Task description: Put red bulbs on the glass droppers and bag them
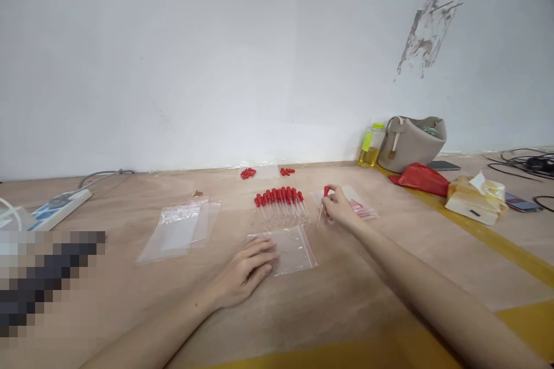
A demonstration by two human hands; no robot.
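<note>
My right hand (339, 206) pinches a dropper (326, 191) with a red rubber bulb and a thin clear tube pointing down. Under and beside that hand lie clear zip bags (363, 209) with pink-red seals. My left hand (253, 268) rests with fingers stretched out on the left part of a clear zip bag (292, 253), whose red-striped seal faces right. Just beyond this bag, several red-bulbed droppers (281, 199) lie side by side in a row, bulbs toward the wall.
Two small groups of red bulbs (248, 173) lie near the wall. More clear bags (177, 228) are stacked at left, near a power strip (60, 207). At right stand a bottle (371, 146), a grey bag (411, 141), a red pouch (422, 180) and a tissue pack (476, 199).
</note>
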